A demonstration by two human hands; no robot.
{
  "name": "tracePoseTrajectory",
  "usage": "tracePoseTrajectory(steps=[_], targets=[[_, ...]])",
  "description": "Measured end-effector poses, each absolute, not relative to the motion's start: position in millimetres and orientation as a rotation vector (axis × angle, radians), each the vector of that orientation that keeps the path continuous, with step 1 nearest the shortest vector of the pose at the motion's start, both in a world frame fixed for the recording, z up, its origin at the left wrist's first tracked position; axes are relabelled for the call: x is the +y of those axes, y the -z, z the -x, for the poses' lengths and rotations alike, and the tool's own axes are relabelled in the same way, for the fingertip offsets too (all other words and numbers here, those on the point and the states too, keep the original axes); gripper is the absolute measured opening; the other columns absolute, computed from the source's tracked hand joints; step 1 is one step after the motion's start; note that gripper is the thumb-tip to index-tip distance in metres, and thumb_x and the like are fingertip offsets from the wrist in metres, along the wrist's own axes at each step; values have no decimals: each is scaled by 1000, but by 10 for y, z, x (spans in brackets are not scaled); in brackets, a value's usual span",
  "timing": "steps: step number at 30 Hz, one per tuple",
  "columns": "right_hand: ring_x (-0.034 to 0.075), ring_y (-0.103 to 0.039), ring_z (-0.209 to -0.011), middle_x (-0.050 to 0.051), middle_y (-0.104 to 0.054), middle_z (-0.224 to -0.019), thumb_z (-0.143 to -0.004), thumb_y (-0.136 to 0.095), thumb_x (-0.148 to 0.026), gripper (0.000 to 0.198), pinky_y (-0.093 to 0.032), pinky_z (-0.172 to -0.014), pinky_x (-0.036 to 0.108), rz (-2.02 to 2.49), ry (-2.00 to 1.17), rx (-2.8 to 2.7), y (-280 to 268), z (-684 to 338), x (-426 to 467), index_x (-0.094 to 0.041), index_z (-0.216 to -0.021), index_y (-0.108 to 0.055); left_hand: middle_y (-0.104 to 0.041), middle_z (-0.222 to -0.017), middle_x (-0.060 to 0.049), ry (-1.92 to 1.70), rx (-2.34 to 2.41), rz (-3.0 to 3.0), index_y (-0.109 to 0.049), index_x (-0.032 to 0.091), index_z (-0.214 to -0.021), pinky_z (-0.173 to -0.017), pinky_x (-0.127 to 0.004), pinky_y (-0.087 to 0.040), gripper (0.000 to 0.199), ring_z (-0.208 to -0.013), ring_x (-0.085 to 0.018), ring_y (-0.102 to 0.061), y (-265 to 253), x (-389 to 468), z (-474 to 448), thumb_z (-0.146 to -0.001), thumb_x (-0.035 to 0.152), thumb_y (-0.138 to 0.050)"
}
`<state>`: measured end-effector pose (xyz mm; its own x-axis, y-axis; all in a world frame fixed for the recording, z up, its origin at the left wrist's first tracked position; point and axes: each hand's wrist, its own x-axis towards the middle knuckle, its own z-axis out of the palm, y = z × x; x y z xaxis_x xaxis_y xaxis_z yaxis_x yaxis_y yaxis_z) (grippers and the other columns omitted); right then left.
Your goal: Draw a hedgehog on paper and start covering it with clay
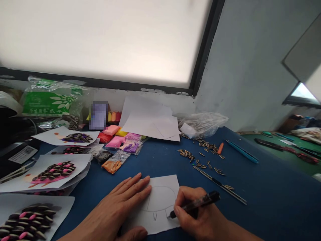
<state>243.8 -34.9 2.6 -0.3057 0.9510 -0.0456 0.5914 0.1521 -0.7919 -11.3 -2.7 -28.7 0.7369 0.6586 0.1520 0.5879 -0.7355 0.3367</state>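
Note:
A small white sheet of paper [163,197] lies on the blue tabletop in front of me. It bears a thin rounded outline with short leg-like lines under it. My left hand [125,202] rests flat on the sheet's left side, fingers stretched out. In my right hand [194,211] is a black pen [199,203], gripped between thumb and fingers. Its tip touches the paper near the lower right of the drawing. Parts of the outline are hidden under the left fingers and behind the right hand.
At left lie papers with sunflower-seed hedgehogs [54,172]. Behind are clay packets [115,142], a green seed bag [50,100] and white sheets [150,122]. Loose sunflower seeds [187,154], a thin metallic stick [220,185] and a blue pen-like tool [242,151] lie to the right.

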Motion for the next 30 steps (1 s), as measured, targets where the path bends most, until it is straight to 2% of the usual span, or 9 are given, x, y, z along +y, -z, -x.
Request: tracePoseTrajectory(steps=[11,30], targets=[[13,-44,-57,0,-51,-63,-82,-51,-30,18,-35,-52,23,1458,-1131,-1890,-9,-2443,-304,-19,-68,-51,-32,-155,-2,-439,971,-2647,-37,34,-151,-114,-49,-33,67,-141,-34,-34,310,-33,125,-93,57,-61],[13,-45,-59,0,-52,-65,-82,-53,-23,16,-35,-54,24,1454,-1095,-1905,7,-2449,-311,-19,-67,-51,-29,-157,-1,-465,940,-2642,-32,36,-152,-114,-51,-33,68,-141,-35,-33,326,-30,129,-94,56,-61]])
